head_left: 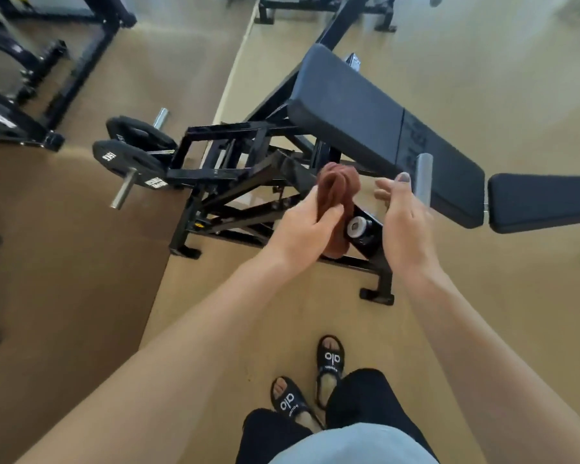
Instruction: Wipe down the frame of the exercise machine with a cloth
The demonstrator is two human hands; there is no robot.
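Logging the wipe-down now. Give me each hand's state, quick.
Left hand: fingers curled round the brown cloth, holding it.
Right hand: open, fingers relaxed, holding nothing, beside the grey handle.

We look steeply down from a single wide-angle head-worn camera, close over our own outstretched forearms, toward the black machine frame (235, 182) just ahead and our sandalled feet on the tan floor (215, 313) below.

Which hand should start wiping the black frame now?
Left. The left hand already grips the bunched reddish-brown cloth, held above the black steel frame. The right hand is open, holds nothing, and hovers near the grey metal peg.
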